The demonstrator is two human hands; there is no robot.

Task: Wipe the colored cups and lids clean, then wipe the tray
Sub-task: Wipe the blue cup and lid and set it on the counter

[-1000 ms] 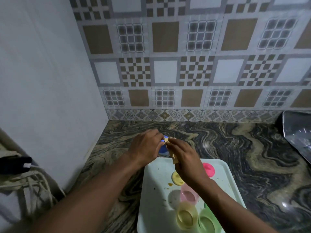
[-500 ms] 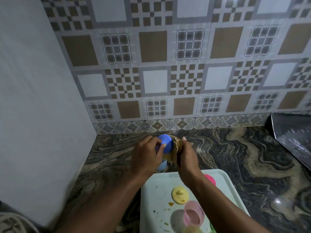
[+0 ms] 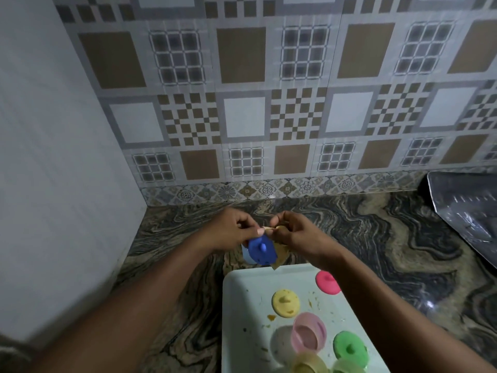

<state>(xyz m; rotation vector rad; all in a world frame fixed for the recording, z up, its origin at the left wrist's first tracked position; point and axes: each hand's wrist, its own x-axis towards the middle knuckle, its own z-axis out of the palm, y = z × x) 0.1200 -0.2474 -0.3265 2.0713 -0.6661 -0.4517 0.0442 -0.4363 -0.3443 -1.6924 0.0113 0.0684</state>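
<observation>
On tray [image 3: 242, 305], three lids, three cups, hands [image 3: 230, 232] gripping blue lid [image 3: 262, 250], cloth [image 3: 281, 254].

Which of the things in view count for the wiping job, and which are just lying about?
For the job: blue lid in the left hand; brown cloth in the right hand; pale blue cup; tray with yellow lid, pink lid, green lid, pink cup, yellow cup.

Lying about: metal sheet, far right.

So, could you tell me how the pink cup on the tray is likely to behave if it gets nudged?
The pink cup looks like thin translucent plastic, so probably light. It stands upright on the smooth tray, so it may slide or tip easily.
</observation>
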